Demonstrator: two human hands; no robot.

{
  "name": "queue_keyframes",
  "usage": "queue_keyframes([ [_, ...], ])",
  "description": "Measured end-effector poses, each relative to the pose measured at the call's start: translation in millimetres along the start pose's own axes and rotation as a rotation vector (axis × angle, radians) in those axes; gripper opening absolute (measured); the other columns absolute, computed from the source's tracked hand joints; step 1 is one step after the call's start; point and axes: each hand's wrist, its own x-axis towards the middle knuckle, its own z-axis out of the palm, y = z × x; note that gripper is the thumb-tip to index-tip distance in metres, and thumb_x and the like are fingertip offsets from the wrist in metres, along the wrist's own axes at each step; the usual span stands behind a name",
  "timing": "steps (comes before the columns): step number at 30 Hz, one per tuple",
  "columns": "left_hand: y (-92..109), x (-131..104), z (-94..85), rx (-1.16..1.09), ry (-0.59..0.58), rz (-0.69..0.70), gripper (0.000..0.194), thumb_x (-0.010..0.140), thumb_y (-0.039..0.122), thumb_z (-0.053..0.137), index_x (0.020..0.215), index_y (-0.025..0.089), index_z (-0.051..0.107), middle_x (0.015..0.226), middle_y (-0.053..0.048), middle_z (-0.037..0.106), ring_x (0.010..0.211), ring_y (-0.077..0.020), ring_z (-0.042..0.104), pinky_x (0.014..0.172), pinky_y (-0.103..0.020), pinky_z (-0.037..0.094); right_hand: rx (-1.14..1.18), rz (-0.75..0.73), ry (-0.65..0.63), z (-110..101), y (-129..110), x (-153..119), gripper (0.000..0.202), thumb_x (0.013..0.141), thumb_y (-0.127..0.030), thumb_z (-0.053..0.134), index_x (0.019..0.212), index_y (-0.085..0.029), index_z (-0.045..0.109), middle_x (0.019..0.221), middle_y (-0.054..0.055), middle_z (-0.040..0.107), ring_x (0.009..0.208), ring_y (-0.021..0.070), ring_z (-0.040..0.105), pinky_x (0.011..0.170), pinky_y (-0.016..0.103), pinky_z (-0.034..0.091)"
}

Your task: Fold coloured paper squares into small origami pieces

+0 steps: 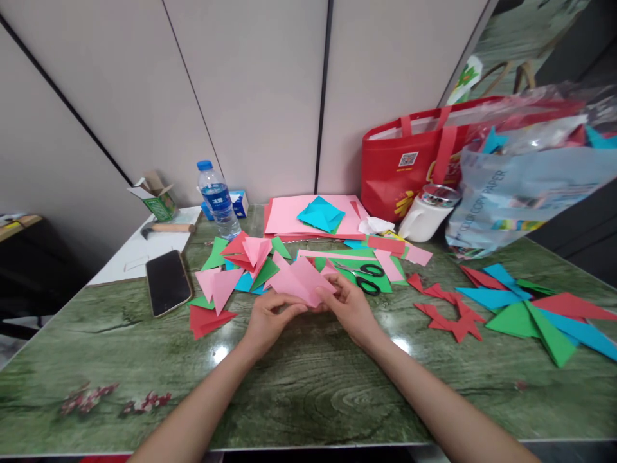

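Grey wall panels (250, 96) at the back, glossy green tabletop (308, 392) under everything. We've got both hands near the middle of it, together on one folded pink paper (303, 278), which sits between them.

Left hand (270, 321): thumb and index finger nearly closed, pinching the lower left edge. Right hand (351, 308): narrow grip too, thumb on the near face at lower right, other fingers curled behind. Contact on the far side is hidden from us; can't tell whether the paper's lower edge touches the tabletop.

Just beyond our right hand: black-handled scissors (357, 275) lying on a green sheet (385, 283). Beside the left hand, to its left: a loose pile of folded pieces (225, 288), pink, red, green, blue. Phone (168, 283) lies farther left, screen dark; hammer (171, 227) and open green box (162, 204) on a white board (113, 263).

To our right: red spiky cutouts (463, 316), then long folded strips (520, 318) in blue, green, red. Back row: water bottle (219, 204), pink sheets (284, 215) with a blue folded piece (321, 214) on top, white mug (427, 217), red bag (385, 167), clear plastic bag (525, 186).
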Motion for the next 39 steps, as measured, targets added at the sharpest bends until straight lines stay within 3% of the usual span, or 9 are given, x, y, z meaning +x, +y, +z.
queue_keyframes([
  [4, -2.5, 1.3, 0.3, -0.092, 0.106, -0.1, 0.008, 0.06, 0.026, 0.074, 0.062, 0.018, 0.07, 0.063, -0.003, 0.069, 0.061, -0.0178, 0.061, 0.062, -0.027, 0.049, 0.048, -0.169, 0.055, -1.7, 0.5, -0.7, 0.03, 0.072, -0.03, 0.063, 0.093, -0.025, 0.043, 0.087, 0.0, 0.057, 0.06, 0.0126, 0.062, 0.057, 0.027, 0.054],
  [7, -5.5, 1.2, 2.6, -0.238, 0.157, -0.128, 0.013, 0.06, 0.024, 0.074, 0.069, 0.016, 0.069, 0.069, -0.002, 0.068, 0.063, -0.016, 0.063, 0.063, -0.025, 0.05, -0.111, -0.271, -0.031, -2.6, 0.5, -3.2, 0.004, 0.079, -0.025, 0.055, 0.082, -0.022, 0.054, 0.081, 0.001, 0.054, 0.062, 0.013, 0.062, 0.058, 0.027, 0.053],
  [8, -5.7, 1.1, 3.3, -0.287, 0.165, -0.131, 0.017, 0.061, 0.023, 0.073, 0.076, 0.016, 0.068, 0.071, -0.002, 0.068, 0.064, -0.0155, 0.064, 0.064, -0.025, 0.051, -0.166, -0.287, -0.056, -2.3, 0.2, -4.2, 0.006, 0.08, -0.024, 0.053, 0.08, -0.021, 0.058, 0.081, 0.002, 0.055, 0.063, 0.0136, 0.062, 0.059, 0.027, 0.053],
  [10, -4.7, 0.8, 4.2, -0.366, 0.155, -0.141, 0.033, 0.064, 0.022, 0.072, 0.095, 0.017, 0.065, 0.077, -0.002, 0.069, 0.067, -0.0153, 0.065, 0.067, -0.026, 0.052, -0.232, -0.301, -0.07, -0.9, -0.2, -6.3, 0.009, 0.078, -0.023, 0.056, 0.083, -0.02, 0.063, 0.085, 0.005, 0.057, 0.069, 0.0156, 0.062, 0.061, 0.028, 0.054],
  [13, -1.6, 0.4, 4.6, -0.44, 0.113, -0.161, 0.063, 0.065, 0.02, 0.072, 0.123, 0.019, 0.048, 0.084, -0.003, 0.07, 0.076, -0.0168, 0.066, 0.072, -0.026, 0.052, -0.225, -0.27, -0.032, 2.4, 0.5, -8.4, 0.019, 0.07, -0.026, 0.067, 0.087, -0.019, 0.063, 0.087, 0.005, 0.061, 0.074, 0.0176, 0.062, 0.065, 0.029, 0.054],
  [17, -1.0, 0.6, 5.6, -0.522, 0.095, -0.22, 0.081, 0.06, 0.019, 0.075, 0.132, 0.02, 0.038, 0.095, -0.007, 0.07, 0.087, -0.021, 0.066, 0.076, -0.03, 0.052, -0.192, -0.195, 0.04, 4.9, 3.7, -8.2, 0.02, 0.066, -0.03, 0.07, 0.079, -0.018, 0.06, 0.074, 0.002, 0.061, 0.066, 0.0157, 0.06, 0.061, 0.028, 0.052],
  [20, -4.0, 0.7, 6.9, -0.551, 0.08, -0.255, 0.067, 0.057, 0.018, 0.077, 0.119, 0.016, 0.052, 0.102, -0.01, 0.068, 0.092, -0.0236, 0.064, 0.08, -0.032, 0.052, -0.185, -0.19, 0.067, 4.4, 4.8, -7.3, 0.022, 0.065, -0.031, 0.071, 0.077, -0.018, 0.059, 0.07, 0.001, 0.059, 0.061, 0.0143, 0.058, 0.058, 0.026, 0.051],
  [24, -6.8, -0.5, 8.2, -0.6, 0.044, -0.308, 0.039, 0.06, 0.021, 0.075, 0.098, 0.011, 0.066, 0.095, -0.011, 0.07, 0.086, -0.0245, 0.066, 0.078, -0.036, 0.053, -0.261, -0.222, 0.091, 3.7, 2.0, -8.5, 0.02, 0.065, -0.033, 0.07, 0.075, -0.018, 0.06, 0.07, 0.001, 0.061, 0.06, 0.0148, 0.058, 0.056, 0.026, 0.05],
  [39, -2.6, -1.0, 11.6, -0.692, 0.12, -0.428, 0.033, 0.055, 0.02, 0.078, 0.085, 0.01, 0.068, 0.082, -0.009, 0.073, 0.072, -0.0202, 0.068, 0.07, -0.033, 0.056, -0.23, -0.155, 0.102, 7.8, 1.3, -11.2, 0.022, 0.065, -0.033, 0.07, 0.076, -0.018, 0.058, 0.069, 0.001, 0.062, 0.057, 0.0145, 0.057, 0.053, 0.025, 0.048],
])
